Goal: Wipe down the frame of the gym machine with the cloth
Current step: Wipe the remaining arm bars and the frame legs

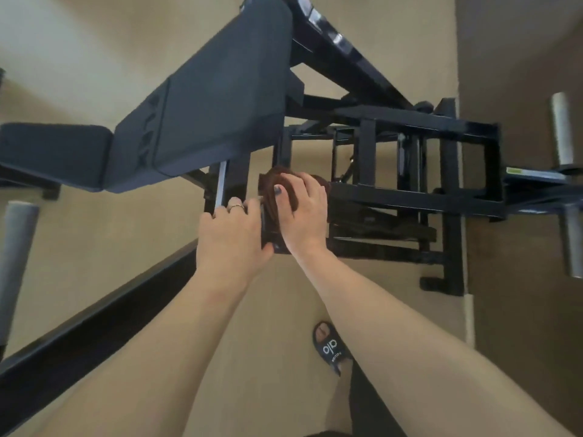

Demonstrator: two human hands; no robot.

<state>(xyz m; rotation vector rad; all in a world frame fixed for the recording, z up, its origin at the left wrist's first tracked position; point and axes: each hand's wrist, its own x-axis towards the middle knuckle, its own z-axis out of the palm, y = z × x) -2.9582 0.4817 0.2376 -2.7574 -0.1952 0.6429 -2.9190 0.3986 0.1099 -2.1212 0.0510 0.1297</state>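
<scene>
While a person leans over a black gym machine, the padded seat (214, 99) fills the upper left; the left hand (232, 234) curls its grip round a frame post (269, 228); just right, the right hand (304, 212) presses a dark brown cloth (271, 184) onto that post, fingers loosely bent; the frame (416, 197) extends right; the cloth could likely slip off or snag among the crowded bars.

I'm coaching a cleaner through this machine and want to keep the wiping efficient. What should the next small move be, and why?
Probably slide the right hand with the cloth rightward along the black frame bar. The cloth is bunched under that hand at the bar's near end, the rest of the bar stretches off to the right, and the left hand grips the frame beside it, seemingly as a brace.
</scene>
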